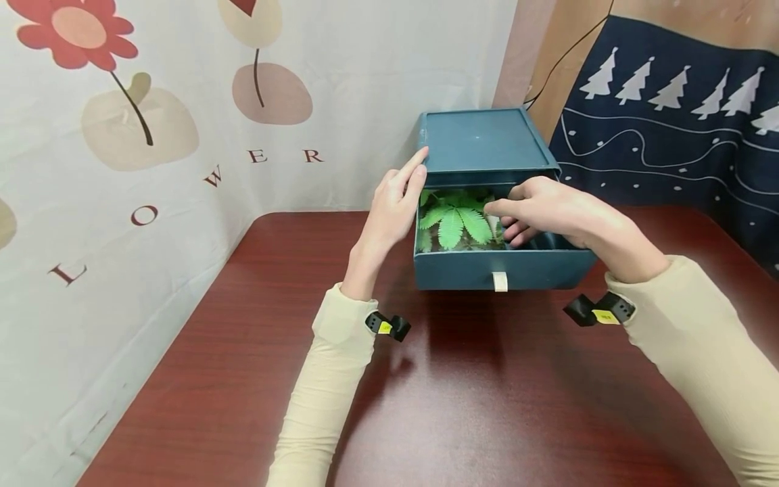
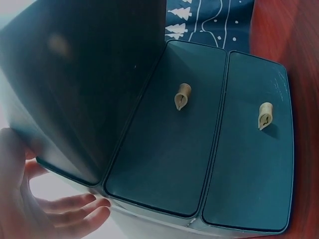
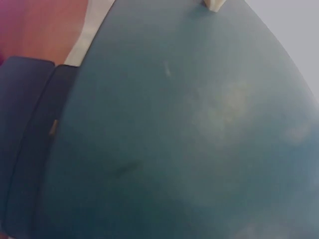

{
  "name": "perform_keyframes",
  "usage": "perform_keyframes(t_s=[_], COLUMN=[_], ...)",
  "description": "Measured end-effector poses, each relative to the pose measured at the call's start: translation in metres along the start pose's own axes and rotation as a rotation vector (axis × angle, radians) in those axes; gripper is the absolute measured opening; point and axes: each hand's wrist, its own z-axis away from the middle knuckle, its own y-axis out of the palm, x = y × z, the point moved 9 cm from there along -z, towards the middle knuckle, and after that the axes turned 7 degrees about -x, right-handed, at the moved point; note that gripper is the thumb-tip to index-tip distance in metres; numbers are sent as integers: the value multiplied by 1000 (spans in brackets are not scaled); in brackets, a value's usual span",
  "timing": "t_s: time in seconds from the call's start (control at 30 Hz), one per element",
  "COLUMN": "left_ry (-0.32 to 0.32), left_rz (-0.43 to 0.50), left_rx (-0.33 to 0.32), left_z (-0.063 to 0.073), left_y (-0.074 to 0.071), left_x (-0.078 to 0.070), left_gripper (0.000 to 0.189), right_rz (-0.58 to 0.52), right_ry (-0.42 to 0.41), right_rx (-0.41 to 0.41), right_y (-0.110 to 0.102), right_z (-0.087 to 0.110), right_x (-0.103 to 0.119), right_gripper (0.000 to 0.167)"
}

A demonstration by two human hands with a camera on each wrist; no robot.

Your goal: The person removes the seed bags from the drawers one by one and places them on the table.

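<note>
A blue drawer box (image 1: 487, 142) stands on the table with its top drawer (image 1: 459, 270) pulled out. Inside the drawer, on its left, lies a flat thing printed with green leaves (image 1: 453, 226). My left hand (image 1: 392, 206) is at the box's left side with fingers extended; the left wrist view also shows this hand (image 2: 55, 204) beside the box's edge. My right hand (image 1: 535, 210) reaches into the drawer from the right, one digit extended at the printed thing's right edge, the other fingers loosely bent. The right wrist view shows mostly the drawer's blue outer surface (image 3: 174, 124).
Two pushed-in lower drawers (image 2: 159, 149) with beige pull tabs (image 2: 265, 115) sit under the pulled-out one. A reddish-brown table (image 1: 292, 284) extends in front. A flower-printed curtain (image 1: 182, 135) hangs behind and left, a navy tree-print cloth (image 1: 663, 149) at the right.
</note>
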Motion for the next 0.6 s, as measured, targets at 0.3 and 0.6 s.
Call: perform_keyframes(t_s=[0.3,0.6], left_ry=[-6,-8], left_rz=[0,3], left_rx=[3,7], left_z=[0,-1], left_y=[1,1], left_x=[1,2], left_gripper=[48,48], right_rz=[-110,-235], right_ry=[50,154], right_rx=[87,124], right_y=[7,5], right_z=[-4,-9], right_x=[-4,-10], right_gripper=[49,36])
